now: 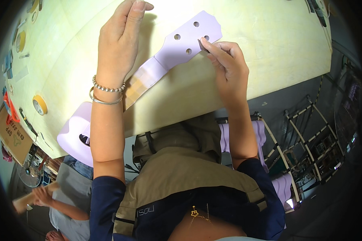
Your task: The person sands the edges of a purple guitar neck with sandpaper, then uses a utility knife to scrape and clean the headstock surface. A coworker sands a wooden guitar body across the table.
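A lilac ukulele lies across the table's near edge. Its headstock (193, 34), with several round peg holes, points to the far right, and tape-covered wood shows along its neck (138, 88). The rounded body (74, 124) is partly hidden behind my left forearm. My right hand (231, 64) pinches a small dark flat piece (204, 46) against the headstock's right edge, beside a peg hole. My left hand (122, 32) hovers left of the headstock, thumb stretched out and apart from the ukulele. Nothing shows in it; its other fingers are mostly hidden or cut off.
A yellow tape roll (40, 105) stands on the table's left part, another tape roll (20, 41) farther back. Dark tools (317, 14) lie at the far right corner. Racks (305, 136) with lilac parts stand at right. A co-worker (70, 197) handles a wooden piece at lower left.
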A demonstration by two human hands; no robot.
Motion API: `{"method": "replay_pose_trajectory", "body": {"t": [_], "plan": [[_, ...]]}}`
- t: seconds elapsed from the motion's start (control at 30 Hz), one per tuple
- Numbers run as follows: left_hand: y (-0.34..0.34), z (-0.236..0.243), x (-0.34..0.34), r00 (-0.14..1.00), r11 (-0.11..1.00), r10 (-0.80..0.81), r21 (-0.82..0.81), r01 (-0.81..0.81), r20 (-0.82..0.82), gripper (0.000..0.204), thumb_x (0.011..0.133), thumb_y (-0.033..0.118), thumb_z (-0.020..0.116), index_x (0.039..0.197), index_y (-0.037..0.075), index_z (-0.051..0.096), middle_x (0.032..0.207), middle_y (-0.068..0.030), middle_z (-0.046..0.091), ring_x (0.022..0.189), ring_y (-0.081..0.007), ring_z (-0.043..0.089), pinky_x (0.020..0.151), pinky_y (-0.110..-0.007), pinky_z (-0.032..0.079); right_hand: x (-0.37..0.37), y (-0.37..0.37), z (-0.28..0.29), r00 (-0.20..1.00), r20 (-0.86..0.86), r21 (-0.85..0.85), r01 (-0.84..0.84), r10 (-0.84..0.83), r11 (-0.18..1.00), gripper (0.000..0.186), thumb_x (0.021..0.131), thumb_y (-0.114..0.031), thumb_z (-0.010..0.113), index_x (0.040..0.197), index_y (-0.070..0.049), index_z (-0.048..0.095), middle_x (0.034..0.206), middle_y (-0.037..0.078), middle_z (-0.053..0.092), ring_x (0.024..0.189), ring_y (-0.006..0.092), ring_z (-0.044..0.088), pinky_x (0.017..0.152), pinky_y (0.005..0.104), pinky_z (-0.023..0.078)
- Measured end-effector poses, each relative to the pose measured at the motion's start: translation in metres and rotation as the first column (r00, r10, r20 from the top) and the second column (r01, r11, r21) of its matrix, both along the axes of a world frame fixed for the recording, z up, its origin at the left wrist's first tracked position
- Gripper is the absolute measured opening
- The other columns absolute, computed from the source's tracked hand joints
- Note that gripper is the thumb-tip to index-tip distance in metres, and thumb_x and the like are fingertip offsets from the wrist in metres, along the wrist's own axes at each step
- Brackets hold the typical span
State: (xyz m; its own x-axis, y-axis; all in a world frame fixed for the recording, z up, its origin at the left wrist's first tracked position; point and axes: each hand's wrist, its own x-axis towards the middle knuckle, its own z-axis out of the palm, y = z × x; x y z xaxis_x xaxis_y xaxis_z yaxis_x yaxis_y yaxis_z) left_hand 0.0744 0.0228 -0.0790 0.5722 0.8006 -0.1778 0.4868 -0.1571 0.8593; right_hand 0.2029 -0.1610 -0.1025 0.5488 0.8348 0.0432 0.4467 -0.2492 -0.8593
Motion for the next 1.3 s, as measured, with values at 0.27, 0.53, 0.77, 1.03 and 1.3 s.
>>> {"method": "replay_pose_trajectory", "body": {"t": [0.27,0.53,0.77,1.03,1.3], "plan": [[-0.002,-0.001,0.001,1.0,1.0,-0.018,-0.015,0.018,-0.003,0.042,0.101,0.039,0.044,0.1,0.003,0.067,0.071,0.0033,0.04,0.069,-0.0073,0.037,0.064,-0.021,0.032,-0.01,0.002,-0.001,0.956,0.291,-0.019,0.058,-0.05,0.998,0.042,0.073,0.008,0.065,0.109,-0.014,0.071,0.087,0.003,0.055,0.077,0.0215,0.056,0.066,0.0324,0.045],[-0.001,-0.002,0.0,0.999,0.999,-0.026,-0.026,0.026,-0.03,0.042,0.101,0.039,0.044,0.102,0.003,0.066,0.071,0.0037,0.039,0.068,-0.0069,0.036,0.063,-0.021,0.032,0.007,-0.002,0.0,0.999,-0.048,-0.014,-0.018,0.017,1.0,0.044,0.075,0.012,0.065,0.111,-0.013,0.071,0.084,0.004,0.054,0.076,0.0191,0.058,0.067,0.0309,0.049],[-0.002,-0.001,0.001,0.999,0.999,-0.029,-0.031,0.028,-0.038,0.042,0.101,0.038,0.044,0.101,0.003,0.066,0.071,0.004,0.038,0.068,-0.0067,0.036,0.063,-0.021,0.031,-0.015,0.003,-0.001,0.99,0.023,0.036,0.135,-0.136,0.99,0.043,0.075,0.013,0.065,0.11,-0.013,0.071,0.082,0.003,0.054,0.076,0.0187,0.058,0.068,0.0296,0.049],[-0.004,0.001,0.002,0.998,0.998,-0.054,-0.018,0.053,-0.041,0.042,0.101,0.039,0.044,0.102,0.003,0.066,0.073,0.0027,0.04,0.071,-0.0079,0.038,0.065,-0.021,0.033,0.003,0.001,0.004,0.999,0.05,-0.046,0.022,-0.02,0.999,0.042,0.077,0.013,0.063,0.109,-0.012,0.072,0.079,0.003,0.053,0.073,0.0182,0.057,0.067,0.0287,0.049],[-0.002,0.003,0.002,0.994,0.996,-0.087,-0.041,0.084,-0.068,0.043,0.101,0.04,0.044,0.101,0.003,0.065,0.075,0.0022,0.043,0.073,-0.0083,0.039,0.067,-0.021,0.034,-0.012,0.002,0.008,0.994,-0.035,-0.035,0.105,-0.107,0.994,0.039,0.082,0.011,0.062,0.111,-0.013,0.072,0.094,0.006,0.052,0.08,0.0171,0.056,0.072,0.0259,0.051]]}}
